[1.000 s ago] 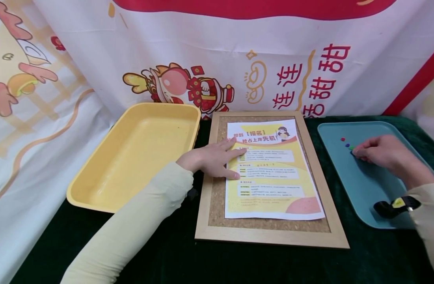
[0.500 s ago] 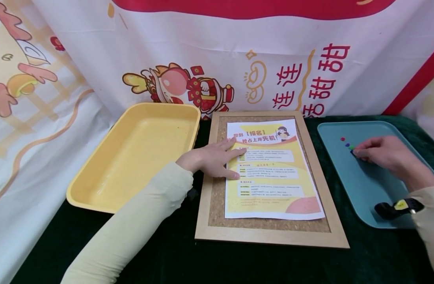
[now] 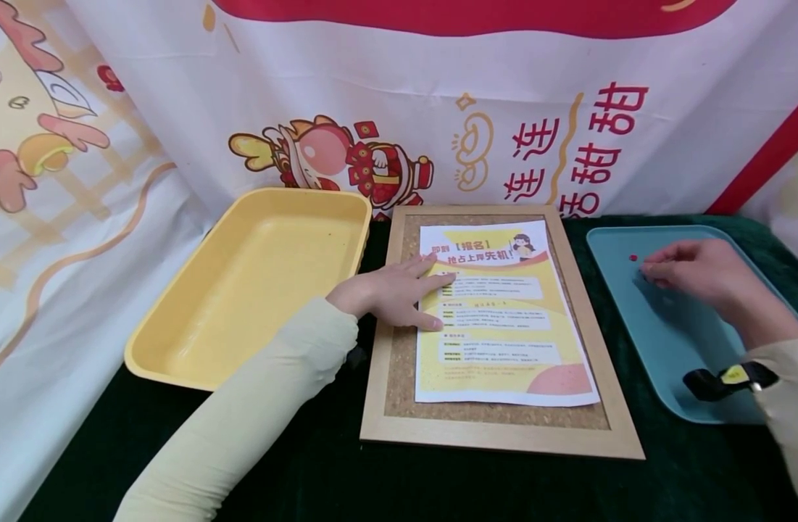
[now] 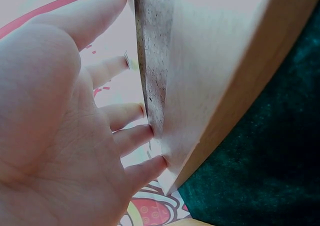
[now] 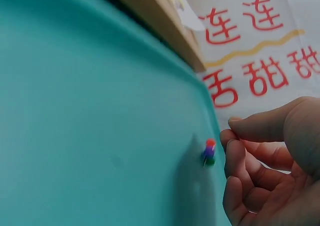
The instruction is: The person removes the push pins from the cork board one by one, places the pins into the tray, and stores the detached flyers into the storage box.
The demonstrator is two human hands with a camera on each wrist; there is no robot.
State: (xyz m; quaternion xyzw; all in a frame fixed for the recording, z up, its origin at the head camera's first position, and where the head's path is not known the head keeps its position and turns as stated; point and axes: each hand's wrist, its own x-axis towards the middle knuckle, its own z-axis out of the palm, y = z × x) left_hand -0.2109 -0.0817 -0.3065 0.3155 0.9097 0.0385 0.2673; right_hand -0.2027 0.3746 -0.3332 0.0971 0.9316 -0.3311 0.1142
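Observation:
My left hand rests with fingers spread on a yellow printed sheet, which lies on a wood-framed corkboard. In the left wrist view, its fingertips reach the board's wooden edge. Over the teal tray, my right hand has thumb and index finger pinched together on a push pin that the fingertips hide. Red, purple and green push pins stand close together on the tray beside that hand. Only the red one shows in the head view.
A deep yellow plastic bin stands left of the corkboard, under the left forearm's far side. Dark green cloth covers the table. Behind everything hangs a printed white curtain. A black wrist strap hangs over the tray.
My right hand has shifted slightly up and left, covering the purple and green pins in the head view. The dark blue pin at its fingertips is hidden now. My left hand stays put.

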